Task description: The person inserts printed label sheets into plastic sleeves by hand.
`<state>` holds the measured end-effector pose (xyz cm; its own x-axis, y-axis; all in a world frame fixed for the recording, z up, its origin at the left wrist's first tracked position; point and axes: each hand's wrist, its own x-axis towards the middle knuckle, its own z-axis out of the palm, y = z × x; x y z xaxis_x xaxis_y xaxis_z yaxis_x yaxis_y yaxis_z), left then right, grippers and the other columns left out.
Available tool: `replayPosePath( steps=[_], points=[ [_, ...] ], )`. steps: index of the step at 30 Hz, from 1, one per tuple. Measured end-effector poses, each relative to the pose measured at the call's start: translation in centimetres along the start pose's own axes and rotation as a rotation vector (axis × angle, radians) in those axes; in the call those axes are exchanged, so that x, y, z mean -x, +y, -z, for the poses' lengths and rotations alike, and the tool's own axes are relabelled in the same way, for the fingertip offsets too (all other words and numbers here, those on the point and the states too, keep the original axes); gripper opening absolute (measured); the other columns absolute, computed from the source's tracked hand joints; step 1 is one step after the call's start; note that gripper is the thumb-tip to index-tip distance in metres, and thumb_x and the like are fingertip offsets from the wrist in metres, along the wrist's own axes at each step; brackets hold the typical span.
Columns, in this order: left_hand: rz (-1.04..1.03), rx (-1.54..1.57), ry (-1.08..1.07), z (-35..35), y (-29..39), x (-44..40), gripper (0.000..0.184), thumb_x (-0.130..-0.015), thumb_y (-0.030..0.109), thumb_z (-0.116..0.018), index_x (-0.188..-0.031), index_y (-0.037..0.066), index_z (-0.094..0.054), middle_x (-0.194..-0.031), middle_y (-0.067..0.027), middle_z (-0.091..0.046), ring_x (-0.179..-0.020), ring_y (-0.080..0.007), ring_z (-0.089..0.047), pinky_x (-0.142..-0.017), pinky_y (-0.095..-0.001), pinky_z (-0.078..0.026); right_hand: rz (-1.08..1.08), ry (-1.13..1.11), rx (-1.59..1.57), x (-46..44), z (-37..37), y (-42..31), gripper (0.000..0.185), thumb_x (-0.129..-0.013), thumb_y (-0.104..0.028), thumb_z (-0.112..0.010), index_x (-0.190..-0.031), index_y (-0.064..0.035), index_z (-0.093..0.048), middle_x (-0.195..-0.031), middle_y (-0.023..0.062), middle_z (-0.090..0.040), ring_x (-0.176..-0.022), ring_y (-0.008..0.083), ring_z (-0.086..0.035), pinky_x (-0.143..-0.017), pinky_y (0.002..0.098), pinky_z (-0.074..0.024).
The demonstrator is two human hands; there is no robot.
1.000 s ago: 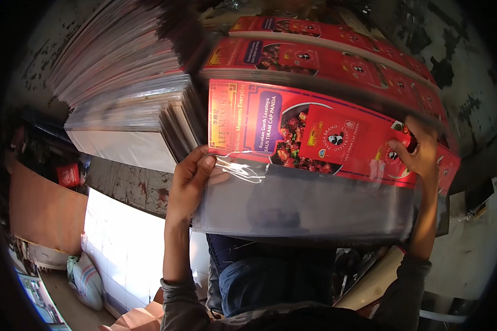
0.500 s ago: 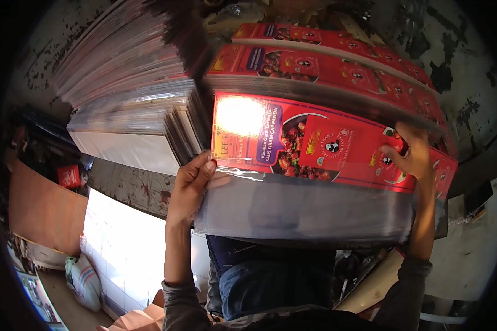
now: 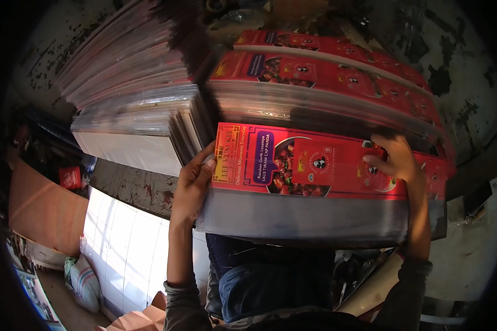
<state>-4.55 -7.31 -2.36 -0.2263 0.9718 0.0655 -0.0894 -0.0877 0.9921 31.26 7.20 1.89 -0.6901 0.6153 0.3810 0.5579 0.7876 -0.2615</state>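
Note:
A red printed card (image 3: 337, 165) with food pictures and a panda logo lies over a clear plastic sheet (image 3: 303, 212) near the table's front edge. My left hand (image 3: 196, 182) pinches the card's left edge between thumb and fingers. Toward the card's right part, my right hand (image 3: 395, 157) has its fingers curled over the top edge and its thumb on the printed face. Whether the card sits inside the plastic is hard to tell. Just behind it stands a thick stack of red printed cards (image 3: 292, 69).
White-faced sheets (image 3: 124, 149) stand in a bundle at the left, with a tall fanned pile (image 3: 127, 60) behind. The worn tabletop (image 3: 132, 187) shows in front of them. A red object (image 3: 69, 176), a brown board (image 3: 44, 204) and a striped sack (image 3: 84, 284) are farther left.
The red card has come down and nearer to me, away from the stack behind. My right hand has shifted down and left with it; my left hand remains at the left edge.

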Motion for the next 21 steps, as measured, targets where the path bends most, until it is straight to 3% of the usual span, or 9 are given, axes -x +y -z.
replayPosePath(
  steps=[3, 8, 11, 12, 14, 15, 16, 18, 21],
  points=[
    [-0.020, -0.087, 0.029, -0.1, -0.1, -0.1, 0.044, -0.093, 0.012, -0.045, -0.133, -0.005, -0.034, -0.106, -0.0152, -0.061, -0.095, -0.0130, -0.058, -0.085, -0.0247, -0.044, -0.140, -0.188, 0.099, 0.0, -0.7, 0.1, 0.037, -0.076, -0.038, -0.067, -0.072, -0.0025, -0.055, -0.056, 0.0126, -0.053, -0.051, 0.0289, -0.054, -0.050, 0.0369, -0.0405],
    [-0.086, -0.361, -0.008, -0.3, 0.8, -0.1, 0.051, -0.091, 0.010, -0.050, -0.136, -0.001, -0.030, -0.103, -0.0164, -0.062, -0.099, -0.0166, -0.058, -0.087, -0.0280, -0.044, -0.124, -0.098, 0.080, 0.0, -0.6, 0.6, 0.041, -0.076, -0.041, -0.066, -0.074, -0.0008, -0.056, -0.061, 0.0139, -0.056, -0.054, 0.0293, -0.056, -0.054, 0.0384, -0.0428],
    [-0.280, -0.645, 0.035, -1.1, 1.4, 0.2, 0.059, -0.085, 0.009, -0.057, -0.138, 0.006, -0.030, -0.131, -0.0175, -0.043, -0.123, -0.0270, -0.042, -0.099, -0.0408, -0.039, -0.135, 0.011, 0.031, 0.0, -0.6, 0.4, 0.040, -0.079, -0.038, -0.065, -0.087, 0.0015, -0.060, -0.077, 0.0169, -0.059, -0.069, 0.0305, -0.059, -0.062, 0.0369, -0.0462],
    [-0.289, -0.646, 0.029, -1.6, 1.8, 0.3, 0.059, -0.085, 0.009, -0.057, -0.138, 0.006, -0.030, -0.131, -0.0175, -0.043, -0.123, -0.0270, -0.042, -0.099, -0.0408, -0.039, -0.139, 0.020, 0.035, 0.1, -0.7, 0.6, 0.040, -0.079, -0.038, -0.065, -0.087, 0.0015, -0.060, -0.077, 0.0169, -0.059, -0.069, 0.0305, -0.059, -0.062, 0.0369, -0.0462],
    [-0.456, -1.140, 0.010, -2.7, 3.1, 0.5, 0.057, -0.083, 0.012, -0.061, -0.133, 0.004, -0.034, -0.140, -0.0206, -0.027, -0.121, -0.0377, -0.041, -0.098, -0.0435, -0.039, -0.186, 0.044, 0.126, 0.3, -1.6, 1.1, 0.038, -0.080, -0.034, -0.064, -0.094, 0.0012, -0.059, -0.086, 0.0180, -0.059, -0.075, 0.0309, -0.059, -0.065, 0.0368, -0.0467],
    [-0.474, -1.129, -0.065, -3.0, 2.9, 0.2, 0.055, -0.083, 0.018, -0.061, -0.132, 0.007, -0.037, -0.140, -0.0199, -0.026, -0.123, -0.0410, -0.036, -0.099, -0.0438, -0.039, -0.188, 0.055, 0.131, 0.3, -1.8, 1.1, 0.038, -0.080, -0.034, -0.064, -0.094, 0.0012, -0.059, -0.086, 0.0180, -0.059, -0.075, 0.0309, -0.059, -0.065, 0.0368, -0.0467],
    [-0.486, -1.128, -0.065, -3.6, 2.7, -0.3, 0.055, -0.083, 0.018, -0.061, -0.132, 0.007, -0.037, -0.140, -0.0199, -0.026, -0.123, -0.0410, -0.036, -0.099, -0.0438, -0.039, -0.186, 0.087, 0.056, 0.3, -1.9, 0.9, 0.037, -0.081, -0.032, -0.064, -0.097, 0.0010, -0.058, -0.091, 0.0175, -0.057, -0.077, 0.0304, -0.059, -0.067, 0.0367, -0.0468],
    [-0.627, -1.187, -0.287, -4.7, 2.7, -1.2, 0.055, -0.083, 0.023, -0.061, -0.131, 0.007, -0.037, -0.138, -0.0187, -0.029, -0.127, -0.0387, -0.031, -0.099, -0.0438, -0.038, -0.178, 0.125, -0.011, 0.2, -1.2, 0.5, 0.037, -0.081, -0.030, -0.063, -0.100, 0.0008, -0.057, -0.095, 0.0169, -0.055, -0.080, 0.0298, -0.058, -0.069, 0.0366, -0.0470],
    [-0.651, -1.176, -0.485, -5.5, 2.9, -4.0, 0.055, -0.086, 0.034, -0.054, -0.130, 0.007, -0.037, -0.135, -0.0186, -0.031, -0.124, -0.0378, -0.035, -0.100, -0.0449, -0.036, -0.108, 0.111, -0.099, 0.3, 1.5, -0.5, 0.036, -0.082, -0.028, -0.063, -0.103, 0.0004, -0.055, -0.097, 0.0147, -0.053, -0.083, 0.0283, -0.057, -0.074, 0.0368, -0.0459]
  ],
)
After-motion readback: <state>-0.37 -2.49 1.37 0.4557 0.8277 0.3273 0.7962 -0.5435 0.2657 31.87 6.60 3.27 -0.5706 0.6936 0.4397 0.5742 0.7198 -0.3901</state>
